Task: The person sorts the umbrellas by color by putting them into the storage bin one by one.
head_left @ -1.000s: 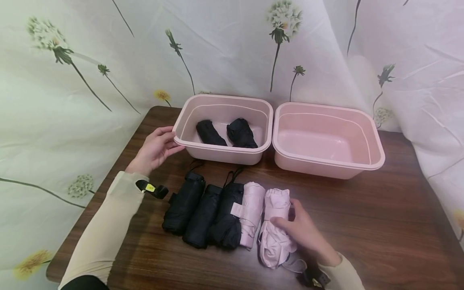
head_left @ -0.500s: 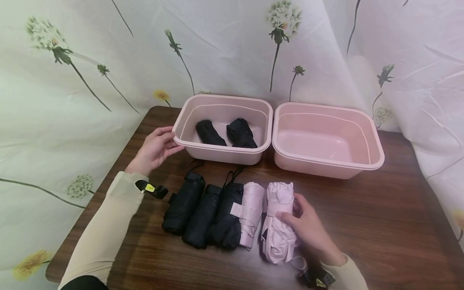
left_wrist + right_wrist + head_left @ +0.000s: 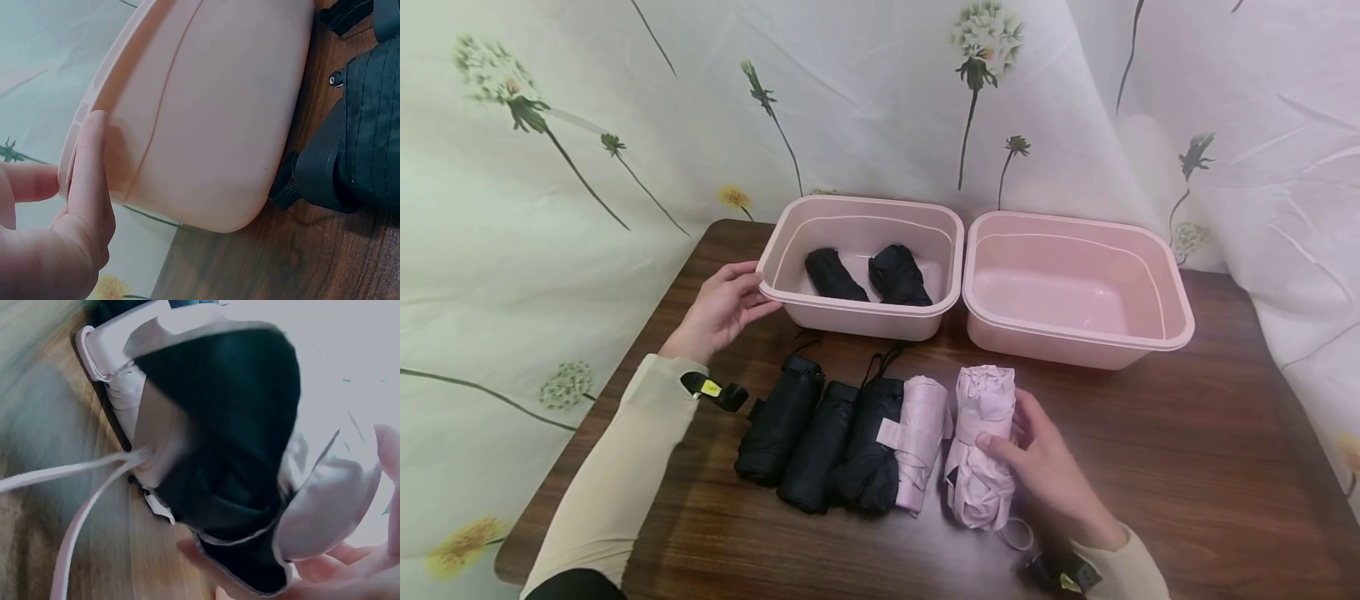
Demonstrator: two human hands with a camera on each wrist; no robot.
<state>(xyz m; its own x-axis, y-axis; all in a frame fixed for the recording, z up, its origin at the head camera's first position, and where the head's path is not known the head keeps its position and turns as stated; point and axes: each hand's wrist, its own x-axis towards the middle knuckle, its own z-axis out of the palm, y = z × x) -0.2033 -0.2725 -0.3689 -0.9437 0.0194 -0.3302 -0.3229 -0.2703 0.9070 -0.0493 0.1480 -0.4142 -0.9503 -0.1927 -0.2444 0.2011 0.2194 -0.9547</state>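
Observation:
My right hand (image 3: 1045,467) grips a pale pink folded umbrella (image 3: 983,450), thumb across its front and fingers round its far side. In the right wrist view the umbrella's dark inner cloth (image 3: 231,425) shows at its end, with a pale cord loop (image 3: 81,512) hanging from it. The left hand (image 3: 722,310) pinches the left corner of a pink plastic basin (image 3: 865,321), its thumb and fingers on either side of the rim (image 3: 94,94). Two black folded umbrellas (image 3: 901,275) lie inside that basin.
A second pink basin (image 3: 1075,342) stands right beside the first. In front lie three black folded umbrellas (image 3: 781,421) in a row, then another pale pink umbrella (image 3: 922,433). All rest on a dark wooden table (image 3: 1150,467) before a flower-printed cloth (image 3: 880,100).
My right hand has raised the pink umbrella and shifted it slightly right and away from me, turning it a little. The left hand stays on the basin rim.

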